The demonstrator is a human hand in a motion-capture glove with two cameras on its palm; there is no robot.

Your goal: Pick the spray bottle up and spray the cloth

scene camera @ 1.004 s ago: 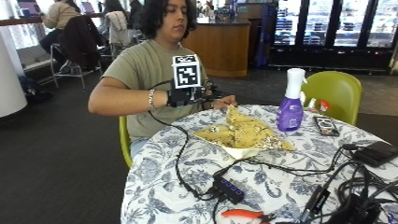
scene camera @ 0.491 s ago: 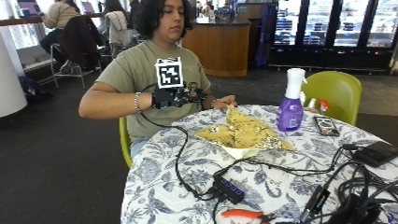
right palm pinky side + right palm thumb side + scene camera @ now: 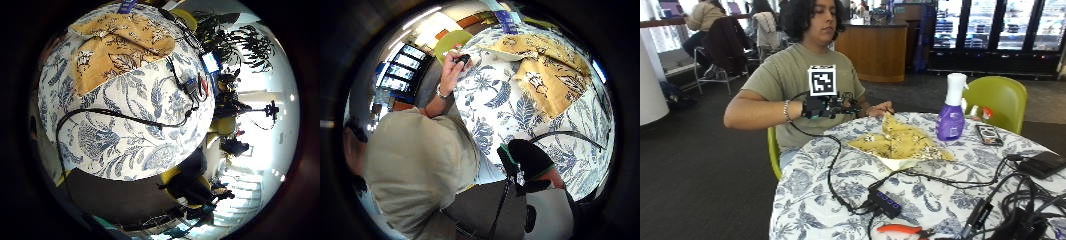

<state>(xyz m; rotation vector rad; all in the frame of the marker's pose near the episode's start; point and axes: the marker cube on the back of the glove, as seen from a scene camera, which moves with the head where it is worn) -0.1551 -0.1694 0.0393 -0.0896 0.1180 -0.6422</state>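
Observation:
A purple spray bottle (image 3: 951, 119) with a white head stands upright on the far side of the round table, beyond a crumpled yellow patterned cloth (image 3: 903, 142). My gloved right hand (image 3: 828, 106) hovers over the table's near-left edge, to the left of the cloth and well away from the bottle, holding nothing. The thumb side palm view shows the cloth (image 3: 547, 65), the bottle (image 3: 506, 20) behind it and my glove's thumb (image 3: 530, 159) hanging relaxed. The little finger side palm view looks down on the cloth (image 3: 115, 47) and the tablecloth.
The person's bare hand (image 3: 879, 108) rests at the table edge beside the cloth. A phone (image 3: 988, 134) lies right of the bottle. Black cables (image 3: 953, 182), a hub (image 3: 885, 202), a black box (image 3: 1043, 164) and orange-handled pliers (image 3: 901, 230) cover the near right. A green chair (image 3: 999, 100) stands behind.
My gloved hand has drawn back a little from the cloth toward the person's side and dropped slightly. The bottle and cloth have not moved.

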